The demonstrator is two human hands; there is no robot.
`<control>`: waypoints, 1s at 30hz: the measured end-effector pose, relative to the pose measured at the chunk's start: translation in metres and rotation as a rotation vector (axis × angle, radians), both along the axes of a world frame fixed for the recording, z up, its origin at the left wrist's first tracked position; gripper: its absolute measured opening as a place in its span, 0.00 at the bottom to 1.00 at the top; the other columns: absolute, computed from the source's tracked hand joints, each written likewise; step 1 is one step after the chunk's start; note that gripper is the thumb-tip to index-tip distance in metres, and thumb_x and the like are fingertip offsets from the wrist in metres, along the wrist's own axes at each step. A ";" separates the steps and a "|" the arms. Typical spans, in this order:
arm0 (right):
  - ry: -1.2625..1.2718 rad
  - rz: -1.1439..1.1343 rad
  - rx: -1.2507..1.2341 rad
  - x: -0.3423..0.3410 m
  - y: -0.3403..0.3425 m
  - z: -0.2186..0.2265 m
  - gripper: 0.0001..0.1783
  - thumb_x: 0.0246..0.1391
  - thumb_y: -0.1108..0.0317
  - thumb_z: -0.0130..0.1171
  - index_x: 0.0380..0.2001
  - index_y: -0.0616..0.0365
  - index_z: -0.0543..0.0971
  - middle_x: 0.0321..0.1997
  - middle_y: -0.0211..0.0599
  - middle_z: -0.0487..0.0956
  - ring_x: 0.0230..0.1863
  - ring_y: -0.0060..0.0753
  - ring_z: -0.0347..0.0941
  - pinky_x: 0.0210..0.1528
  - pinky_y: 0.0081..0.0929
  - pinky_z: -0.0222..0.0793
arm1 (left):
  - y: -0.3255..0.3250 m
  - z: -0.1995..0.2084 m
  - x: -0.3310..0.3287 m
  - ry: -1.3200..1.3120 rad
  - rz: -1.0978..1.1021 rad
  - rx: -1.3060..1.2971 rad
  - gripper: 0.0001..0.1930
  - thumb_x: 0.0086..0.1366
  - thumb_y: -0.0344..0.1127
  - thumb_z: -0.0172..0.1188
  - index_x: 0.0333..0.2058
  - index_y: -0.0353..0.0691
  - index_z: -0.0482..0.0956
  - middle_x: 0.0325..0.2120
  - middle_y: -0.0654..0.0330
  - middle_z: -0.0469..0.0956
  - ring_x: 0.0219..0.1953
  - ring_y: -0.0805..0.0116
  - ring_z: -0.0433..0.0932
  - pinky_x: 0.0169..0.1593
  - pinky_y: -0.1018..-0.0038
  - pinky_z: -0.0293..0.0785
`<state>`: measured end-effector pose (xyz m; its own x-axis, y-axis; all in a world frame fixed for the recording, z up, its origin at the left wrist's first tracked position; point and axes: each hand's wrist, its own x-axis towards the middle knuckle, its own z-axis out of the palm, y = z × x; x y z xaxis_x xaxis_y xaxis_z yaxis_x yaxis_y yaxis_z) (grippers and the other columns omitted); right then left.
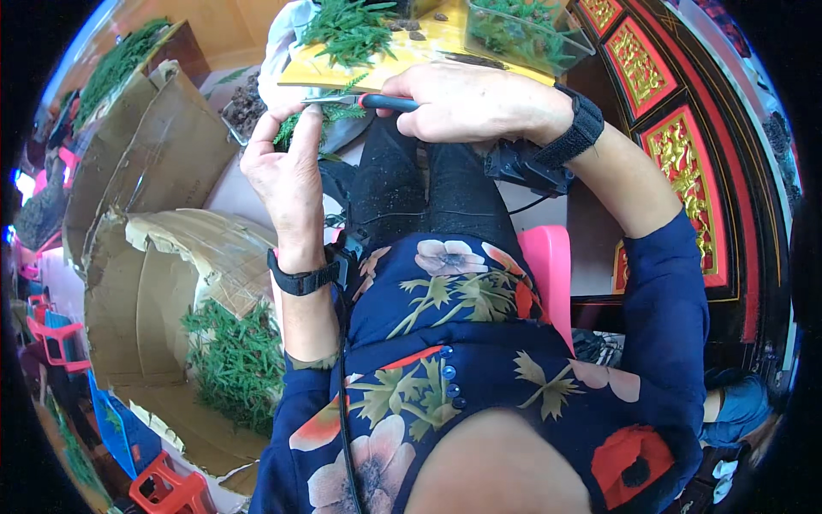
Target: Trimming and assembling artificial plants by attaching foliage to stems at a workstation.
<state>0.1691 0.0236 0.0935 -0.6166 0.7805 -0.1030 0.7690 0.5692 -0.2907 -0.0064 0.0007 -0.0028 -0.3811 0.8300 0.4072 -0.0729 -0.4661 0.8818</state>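
Just short of the yellow board's near edge, my right hand (479,101) is closed around a pair of pliers (385,102) with black and red handles. The slim metal jaws point left and reach the fingertips of my left hand (287,171). Thumb and finger of that hand are pinched on a green artificial-looking sprig (344,112), whose leafy part hangs below and beside the jaws. Exactly what the jaw tips touch is too small to make out. A pile of similar green sprigs (351,32) lies on the yellow board (424,51) beyond my hands.
A clear plastic container (574,53) of greenery stands at the board's far right. Left of me, a torn cardboard box (137,300) holds many green sprigs (235,364). A tray of brown bits (247,107) sits beyond it. Carved red-and-gold panels (685,180) line the right.
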 end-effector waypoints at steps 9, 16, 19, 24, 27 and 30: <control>-0.031 0.075 0.021 0.006 0.001 -0.004 0.18 0.45 0.64 0.47 0.35 0.66 0.75 0.27 0.54 0.76 0.34 0.50 0.74 0.40 0.42 0.68 | -0.004 0.002 -0.004 -0.017 -0.097 -0.039 0.07 0.56 0.28 0.63 0.34 0.34 0.80 0.28 0.66 0.77 0.30 0.82 0.70 0.36 0.85 0.64; -0.039 0.028 0.003 0.009 -0.003 -0.008 0.17 0.46 0.63 0.48 0.33 0.66 0.75 0.28 0.55 0.76 0.35 0.53 0.74 0.40 0.42 0.68 | -0.006 0.005 -0.006 -0.028 -0.164 -0.055 0.08 0.54 0.27 0.64 0.34 0.34 0.80 0.29 0.65 0.77 0.32 0.81 0.71 0.38 0.84 0.65; 0.011 0.051 -0.001 0.008 -0.004 -0.007 0.17 0.47 0.62 0.48 0.33 0.66 0.75 0.28 0.56 0.76 0.36 0.54 0.74 0.41 0.43 0.68 | -0.009 0.011 -0.010 0.016 -0.157 -0.094 0.09 0.53 0.27 0.65 0.34 0.34 0.80 0.30 0.65 0.77 0.32 0.81 0.71 0.38 0.84 0.65; 0.021 0.070 0.109 0.009 -0.010 -0.011 0.18 0.47 0.62 0.48 0.33 0.67 0.76 0.30 0.56 0.76 0.38 0.54 0.74 0.42 0.42 0.68 | -0.009 0.012 -0.011 0.005 -0.191 -0.107 0.10 0.52 0.28 0.66 0.35 0.33 0.79 0.30 0.65 0.77 0.32 0.81 0.71 0.38 0.83 0.65; 0.019 0.001 0.157 0.008 -0.017 -0.012 0.17 0.48 0.62 0.48 0.32 0.67 0.76 0.33 0.57 0.76 0.40 0.54 0.73 0.44 0.42 0.68 | -0.009 0.012 -0.009 0.014 -0.199 -0.129 0.10 0.52 0.28 0.66 0.35 0.33 0.79 0.30 0.65 0.77 0.32 0.81 0.71 0.39 0.84 0.66; -0.047 -0.047 0.108 0.002 -0.027 0.000 0.17 0.48 0.62 0.48 0.33 0.67 0.75 0.33 0.57 0.76 0.41 0.54 0.72 0.45 0.42 0.67 | -0.009 0.011 -0.009 -0.003 -0.216 -0.146 0.11 0.52 0.27 0.66 0.35 0.33 0.79 0.31 0.65 0.77 0.32 0.81 0.71 0.39 0.84 0.66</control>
